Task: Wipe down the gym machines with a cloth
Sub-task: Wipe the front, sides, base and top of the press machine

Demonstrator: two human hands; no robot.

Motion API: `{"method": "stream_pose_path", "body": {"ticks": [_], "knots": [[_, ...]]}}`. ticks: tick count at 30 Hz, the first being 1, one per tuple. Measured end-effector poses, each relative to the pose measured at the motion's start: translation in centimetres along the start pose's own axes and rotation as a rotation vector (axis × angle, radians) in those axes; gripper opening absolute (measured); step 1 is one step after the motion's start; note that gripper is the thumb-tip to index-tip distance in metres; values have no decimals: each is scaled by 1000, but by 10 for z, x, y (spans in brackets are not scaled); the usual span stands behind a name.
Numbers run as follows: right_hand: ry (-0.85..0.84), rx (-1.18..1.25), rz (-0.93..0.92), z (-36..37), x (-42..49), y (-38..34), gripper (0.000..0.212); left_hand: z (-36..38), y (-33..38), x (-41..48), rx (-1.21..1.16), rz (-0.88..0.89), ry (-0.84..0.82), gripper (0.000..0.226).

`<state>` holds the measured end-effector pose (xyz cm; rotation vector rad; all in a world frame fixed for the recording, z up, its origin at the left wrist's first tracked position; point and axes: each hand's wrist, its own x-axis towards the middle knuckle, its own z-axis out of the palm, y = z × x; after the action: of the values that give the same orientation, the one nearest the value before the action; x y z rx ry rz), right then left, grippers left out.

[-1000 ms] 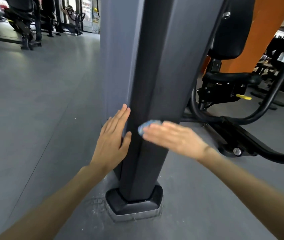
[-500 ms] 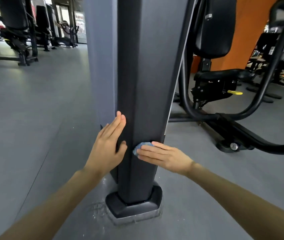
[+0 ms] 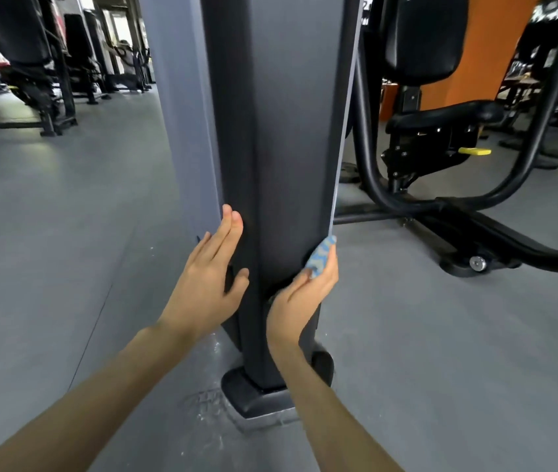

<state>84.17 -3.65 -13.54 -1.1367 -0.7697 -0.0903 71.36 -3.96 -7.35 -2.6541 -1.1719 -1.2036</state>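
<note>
A tall dark grey machine column (image 3: 281,131) rises in the middle of the view from a black foot (image 3: 253,395) on the floor. My left hand (image 3: 207,284) lies flat and open against the column's left edge, fingers pointing up. My right hand (image 3: 304,301) presses a small blue patterned cloth (image 3: 320,257) against the column's lower right edge; only the cloth's top part shows above the fingers.
To the right stands the machine's black padded seat (image 3: 441,117) with a yellow lever (image 3: 474,151) and curved black frame tubes (image 3: 509,233) running along the floor. An orange wall (image 3: 495,52) is behind it. Other black machines (image 3: 42,80) stand far left on the grey floor.
My right hand has swung the cloth from the column's front face around to its right edge, turning from lying sideways to pointing upward. My left hand has stayed flat on the left edge.
</note>
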Motion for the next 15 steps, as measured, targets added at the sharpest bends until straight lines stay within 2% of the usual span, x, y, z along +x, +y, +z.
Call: {"method": "stream_pose_path", "body": {"ticks": [3, 5, 6, 10, 15], "knots": [[56, 50, 146, -4, -19, 11, 42, -2, 11, 0, -58, -66, -7, 76], [125, 177, 292, 2, -5, -9, 44, -4, 12, -1, -65, -64, -18, 77], [127, 234, 304, 6, 7, -24, 46, -6, 10, 0, -68, -59, -19, 77], [122, 223, 42, 24, 45, -73, 43, -3, 8, 0, -104, -70, -4, 79], [37, 71, -42, 13, 23, -20, 43, 4, 8, -1, -157, -76, 25, 79]]}}
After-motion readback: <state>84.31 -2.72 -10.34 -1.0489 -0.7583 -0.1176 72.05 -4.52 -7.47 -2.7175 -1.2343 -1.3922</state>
